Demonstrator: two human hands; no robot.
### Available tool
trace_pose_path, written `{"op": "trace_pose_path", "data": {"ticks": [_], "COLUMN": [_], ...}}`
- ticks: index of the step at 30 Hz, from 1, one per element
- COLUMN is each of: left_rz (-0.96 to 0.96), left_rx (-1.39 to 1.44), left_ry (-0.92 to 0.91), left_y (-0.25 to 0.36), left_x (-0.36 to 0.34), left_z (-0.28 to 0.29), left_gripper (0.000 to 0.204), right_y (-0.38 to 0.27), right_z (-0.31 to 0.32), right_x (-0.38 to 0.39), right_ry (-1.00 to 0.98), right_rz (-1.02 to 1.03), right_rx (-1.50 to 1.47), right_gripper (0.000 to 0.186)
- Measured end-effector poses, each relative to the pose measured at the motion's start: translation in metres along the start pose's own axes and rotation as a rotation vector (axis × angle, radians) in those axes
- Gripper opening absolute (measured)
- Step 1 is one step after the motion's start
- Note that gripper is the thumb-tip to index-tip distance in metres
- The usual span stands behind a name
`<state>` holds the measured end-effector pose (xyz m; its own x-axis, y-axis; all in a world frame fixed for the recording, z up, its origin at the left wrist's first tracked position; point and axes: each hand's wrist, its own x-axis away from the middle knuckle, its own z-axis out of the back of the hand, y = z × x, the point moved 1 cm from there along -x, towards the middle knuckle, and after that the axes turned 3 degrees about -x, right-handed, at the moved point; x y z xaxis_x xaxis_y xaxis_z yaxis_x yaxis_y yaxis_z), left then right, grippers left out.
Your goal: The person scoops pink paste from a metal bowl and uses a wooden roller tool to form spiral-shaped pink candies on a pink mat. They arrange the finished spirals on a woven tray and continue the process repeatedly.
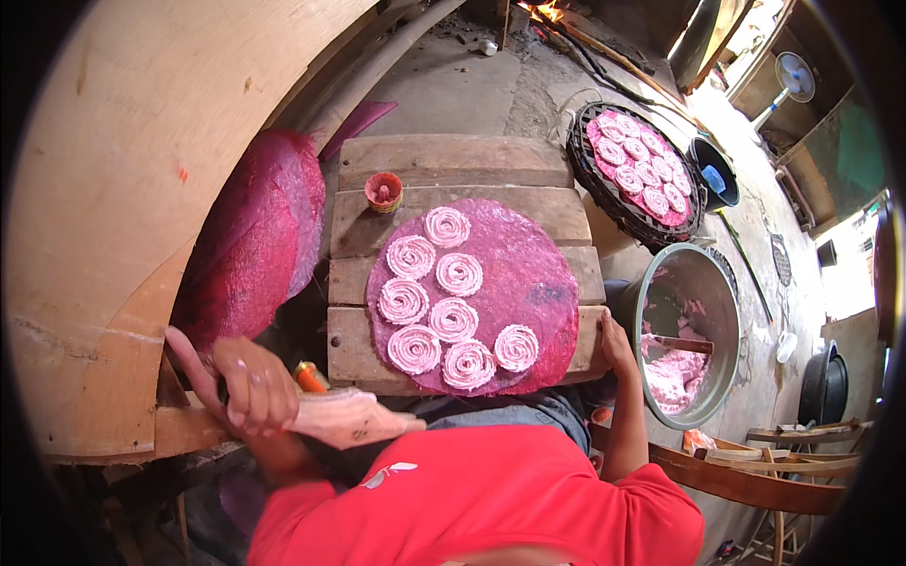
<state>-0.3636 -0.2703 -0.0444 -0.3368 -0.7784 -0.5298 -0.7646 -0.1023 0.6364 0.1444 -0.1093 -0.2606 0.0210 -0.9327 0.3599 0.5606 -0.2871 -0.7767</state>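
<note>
My left hand (253,389) is closed round the gathered end of a pink piping bag (342,419), held low in front of my red shirt. The bag's narrow end points right. Against the right edge of a low slatted wooden table (453,160) rests my right hand (615,347), its fingers stretched out and nothing visible in them. On the table lies a round magenta mesh sheet (528,255). Several pink piped dough swirls (454,319) sit on its left and near parts; a separate swirl (516,348) is near the lower right.
A small red cup (383,191) stands on the table's far left. To the right is a grey basin (734,325) of pink dough with a wooden paddle (681,345). Beyond it, a dark round rack (587,179) holds more swirls. Magenta mesh sheets (264,226) hang left. Fire (545,11) burns at the back.
</note>
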Motion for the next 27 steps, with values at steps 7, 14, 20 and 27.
{"op": "trace_pose_path", "data": {"ticks": [7,14,20,27], "left_rz": [-0.124,-0.183,0.124,0.019], "left_rx": [0.125,-0.175,-1.449,-1.342], "left_ry": [0.208,0.591,-0.139,-0.16], "left_y": [-0.027,-0.091,-0.164,-0.208], "left_x": [-0.082,-0.146,-0.097,-0.084], "left_z": [0.003,0.023,0.016,-0.012], "left_gripper": [0.078,0.055,0.039,0.037], "right_y": [-0.149,-0.182,-0.187,-0.183], "right_z": [-0.023,-0.018,0.009,0.01], "right_x": [0.097,0.101,0.087,0.034], "right_ry": [-0.215,-0.35,-0.2,-0.595], "right_rz": [0.58,0.282,0.755,0.93], "right_rx": [0.103,-0.197,0.051,0.173], "right_gripper": [0.043,0.036,0.038,0.034]}}
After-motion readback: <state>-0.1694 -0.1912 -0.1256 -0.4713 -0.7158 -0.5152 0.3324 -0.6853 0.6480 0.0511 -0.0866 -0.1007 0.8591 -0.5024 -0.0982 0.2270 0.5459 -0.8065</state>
